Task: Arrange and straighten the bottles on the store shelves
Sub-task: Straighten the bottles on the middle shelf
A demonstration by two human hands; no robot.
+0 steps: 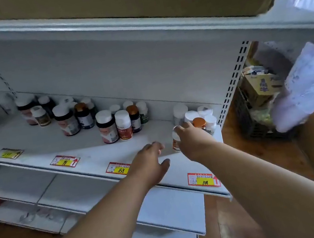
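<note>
The right hand [192,141] curls round a small white-capped bottle [175,141] standing near the right end of the white metal shelf [86,149], seemingly upright. The left hand [151,164] hovers beside it, fingers spread.

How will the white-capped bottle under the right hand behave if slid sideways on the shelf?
The white-capped bottle looks rigid plastic, so probably light. Taller than wide, it may tip if pushed high. The shelf looks smooth, so a low push from the right hand likely slides it.
</note>
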